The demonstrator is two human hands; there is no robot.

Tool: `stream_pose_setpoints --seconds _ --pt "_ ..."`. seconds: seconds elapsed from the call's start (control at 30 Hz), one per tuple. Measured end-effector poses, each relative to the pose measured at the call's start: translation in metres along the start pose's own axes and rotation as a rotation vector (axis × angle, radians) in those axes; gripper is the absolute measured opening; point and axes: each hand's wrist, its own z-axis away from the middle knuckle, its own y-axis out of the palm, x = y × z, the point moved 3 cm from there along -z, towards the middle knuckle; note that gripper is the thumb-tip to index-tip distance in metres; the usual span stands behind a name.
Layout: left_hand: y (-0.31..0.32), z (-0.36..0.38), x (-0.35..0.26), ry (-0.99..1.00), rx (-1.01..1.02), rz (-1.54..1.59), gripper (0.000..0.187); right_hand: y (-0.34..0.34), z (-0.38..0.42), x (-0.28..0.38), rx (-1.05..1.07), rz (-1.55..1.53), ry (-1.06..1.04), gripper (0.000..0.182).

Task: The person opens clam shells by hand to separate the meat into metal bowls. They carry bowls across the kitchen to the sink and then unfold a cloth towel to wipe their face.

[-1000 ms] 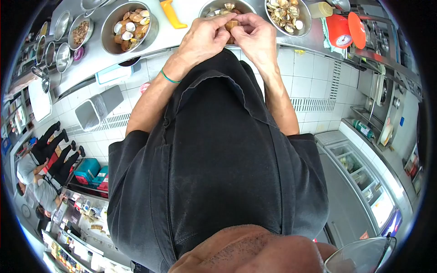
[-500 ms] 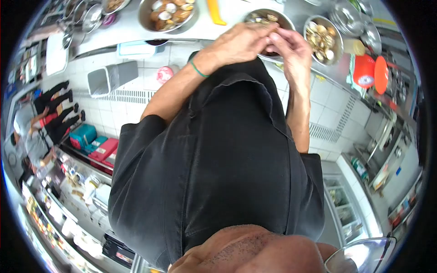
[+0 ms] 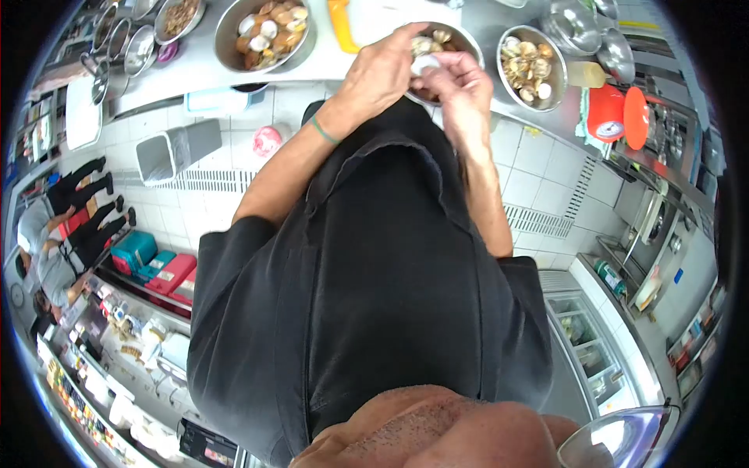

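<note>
My left hand, a green band round its wrist, is at the near left side of a metal bowl with clams in it. Its fingers are stretched toward the bowl and partly overlap it. Above the bowl's near part, my right hand pinches a pale clam shell between thumb and fingers. The shell's inside looks white. Fingers hide part of the shell and the bowl's contents. To the right stands another metal bowl of clams. Left of my hands is a larger bowl with clams.
A yellow object lies on the counter between bowls. At right are a red dial scale, an orange disc and stacked metal bowls. Below the counter stands a grey bin. Other people are at far left.
My hands have drawn apart, and a white shell now shows in my right fingers. The view has shifted, so the bowls appear further left and slightly lower.
</note>
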Motion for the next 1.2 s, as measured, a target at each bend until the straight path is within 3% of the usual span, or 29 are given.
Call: stream_pose_setpoints --seconds 0.17,0.27,0.7,0.87,0.93,0.97,1.0,1.03,1.1,1.2 --pt "0.009 0.000 0.025 -0.354 0.053 0.495 0.023 -0.009 -0.002 0.002 0.072 0.014 0.011 0.020" --pt "0.008 -0.001 0.017 -0.390 0.095 0.461 0.021 -0.011 -0.002 -0.004 0.083 -0.014 0.009 0.021" --pt "0.001 0.001 -0.014 -0.198 0.158 0.273 0.024 -0.013 0.005 0.008 0.027 0.009 -0.013 0.020" --pt "0.010 0.003 -0.003 -0.187 0.144 0.345 0.029 -0.023 0.002 -0.001 -0.048 0.116 0.054 0.015" --pt "0.002 0.000 0.008 -0.139 0.149 0.172 0.033 -0.050 -0.003 0.006 -0.093 0.087 -0.048 0.012" --pt "-0.009 -0.004 0.007 -0.175 0.191 0.148 0.037 -0.073 -0.011 0.012 -0.154 0.222 -0.177 0.013" --pt "-0.019 -0.008 0.012 -0.239 0.171 0.130 0.038 -0.094 -0.015 0.025 -0.248 0.313 -0.187 0.015" --pt "-0.025 -0.008 0.022 -0.265 0.106 0.193 0.039 -0.113 -0.020 0.041 -0.289 0.387 -0.163 0.027" --pt "-0.036 -0.007 0.038 -0.291 0.032 0.196 0.039 -0.124 -0.016 0.084 -0.507 1.002 -0.169 0.042" --pt "-0.043 -0.003 0.052 -0.330 0.031 0.058 0.039 -0.131 -0.025 0.088 -0.530 1.219 -0.280 0.051"
